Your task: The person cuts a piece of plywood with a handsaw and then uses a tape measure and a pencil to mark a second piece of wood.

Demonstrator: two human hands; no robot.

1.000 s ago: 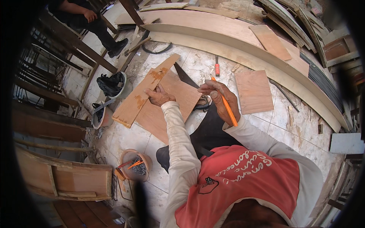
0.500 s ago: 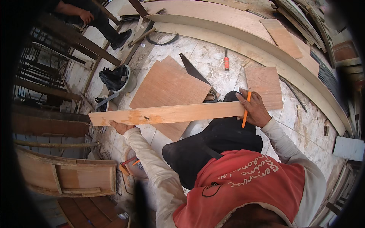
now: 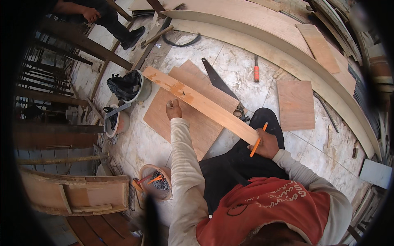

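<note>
A long narrow wooden strip (image 3: pixel 197 100) slants across the middle, its far end beside a bucket and its near end in my right hand (image 3: pixel 266 144). The same hand carries an orange pencil (image 3: pixel 258 141) between its fingers. My left hand (image 3: pixel 174 110) is closed with curled fingers, just below the strip's near edge; nothing shows in it, and whether it touches the strip I cannot tell. Under the strip lie overlapping plywood sheets (image 3: pixel 164 119) on the tiled floor. A handsaw (image 3: pixel 217 78) rests beyond them, its handle near my knee.
A red-handled screwdriver (image 3: pixel 256 71) and a plywood piece (image 3: pixel 296 104) lie to the right. Left stand a bucket with a black bag (image 3: pixel 143 90), another bucket (image 3: pixel 122 123) and a tub of nails (image 3: pixel 158 194). A long board (image 3: pixel 262 49) curves behind. Another person's hand (image 3: pixel 91 15) shows far left.
The strip has swung from nearly level to slanting, its far end moving away from me. My left hand has left that end and moved right; my right hand has come nearer with the pencil.
</note>
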